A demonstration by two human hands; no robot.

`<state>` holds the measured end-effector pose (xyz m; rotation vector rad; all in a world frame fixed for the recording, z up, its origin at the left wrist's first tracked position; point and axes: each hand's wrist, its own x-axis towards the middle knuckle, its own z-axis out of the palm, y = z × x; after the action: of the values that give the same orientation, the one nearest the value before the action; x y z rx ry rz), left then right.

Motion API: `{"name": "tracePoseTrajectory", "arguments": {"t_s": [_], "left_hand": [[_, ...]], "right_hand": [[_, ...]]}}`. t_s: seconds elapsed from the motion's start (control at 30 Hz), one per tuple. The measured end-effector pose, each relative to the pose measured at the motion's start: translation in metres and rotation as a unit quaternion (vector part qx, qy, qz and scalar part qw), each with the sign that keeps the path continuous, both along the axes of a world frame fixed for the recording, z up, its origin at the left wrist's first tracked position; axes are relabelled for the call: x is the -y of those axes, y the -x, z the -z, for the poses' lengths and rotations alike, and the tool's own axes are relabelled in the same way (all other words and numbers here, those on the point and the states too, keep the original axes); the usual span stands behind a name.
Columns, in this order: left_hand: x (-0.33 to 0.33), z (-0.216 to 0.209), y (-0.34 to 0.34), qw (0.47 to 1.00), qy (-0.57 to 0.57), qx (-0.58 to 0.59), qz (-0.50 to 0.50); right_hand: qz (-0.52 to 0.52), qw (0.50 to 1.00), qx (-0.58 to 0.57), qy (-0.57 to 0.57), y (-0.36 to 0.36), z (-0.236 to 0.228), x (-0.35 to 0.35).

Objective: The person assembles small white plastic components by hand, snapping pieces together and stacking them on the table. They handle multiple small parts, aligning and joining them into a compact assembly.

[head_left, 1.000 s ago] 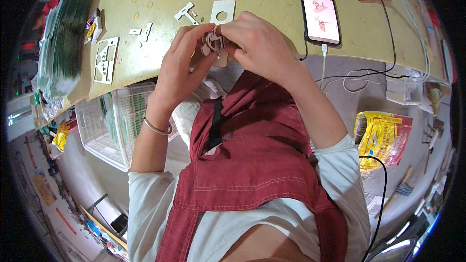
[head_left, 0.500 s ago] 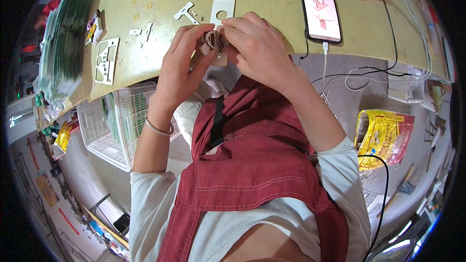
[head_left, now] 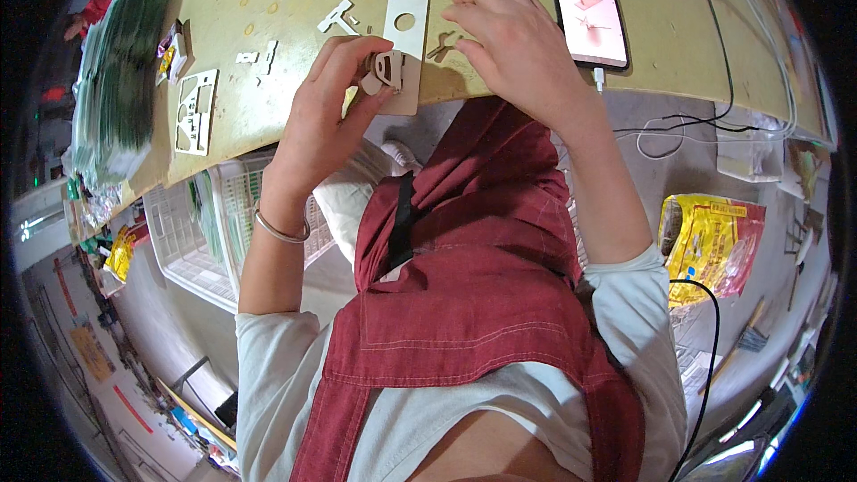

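Observation:
My left hand (head_left: 326, 112) holds a small pale wooden model piece (head_left: 384, 70) at the near edge of the yellowish workbench (head_left: 268, 0). Under the piece lies a flat wooden sheet (head_left: 406, 31) with a round hole. My right hand (head_left: 518, 45) hovers palm down just right of the sheet, fingers bent over small wooden parts (head_left: 444, 45) on the bench; whether it grips any is hidden. A T-shaped wooden part (head_left: 336, 16) and a few small bits (head_left: 259, 55) lie to the left.
A phone (head_left: 587, 4) with a lit screen lies on the bench at the right, its white cable (head_left: 705, 125) trailing off the edge. A cut-out wooden sheet (head_left: 196, 112) and green stacks (head_left: 112, 89) sit left. White baskets (head_left: 196, 232) stand below; a yellow bag (head_left: 710, 245) lies right.
My hands were together on the wooden model piece; now my right hand has let go and moved right over the bench, while the left still holds the piece.

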<state>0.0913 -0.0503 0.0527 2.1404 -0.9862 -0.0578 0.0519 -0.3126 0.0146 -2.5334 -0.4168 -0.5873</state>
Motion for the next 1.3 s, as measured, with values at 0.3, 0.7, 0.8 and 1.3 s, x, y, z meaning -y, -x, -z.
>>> {"name": "tracePoseTrajectory", "arguments": {"t_s": [0.3, 0.7, 0.8, 1.3], "left_hand": [[0.002, -0.003, 0.000, 1.000, 0.014, -0.008, 0.012], [0.001, -0.003, 0.001, 1.000, 0.001, -0.012, 0.003], [0.003, -0.004, 0.002, 1.000, 0.000, -0.010, 0.001], [0.002, -0.003, -0.003, 1.000, 0.003, -0.016, 0.015]], "right_hand": [[-0.033, 0.995, 0.042, -0.081, 0.005, 0.017, -0.048], [-0.036, 0.995, 0.051, -0.084, 0.000, 0.018, -0.048], [-0.036, 0.995, 0.054, -0.079, 0.000, 0.018, -0.047], [-0.050, 0.992, 0.061, -0.099, -0.001, 0.017, -0.046]]}}
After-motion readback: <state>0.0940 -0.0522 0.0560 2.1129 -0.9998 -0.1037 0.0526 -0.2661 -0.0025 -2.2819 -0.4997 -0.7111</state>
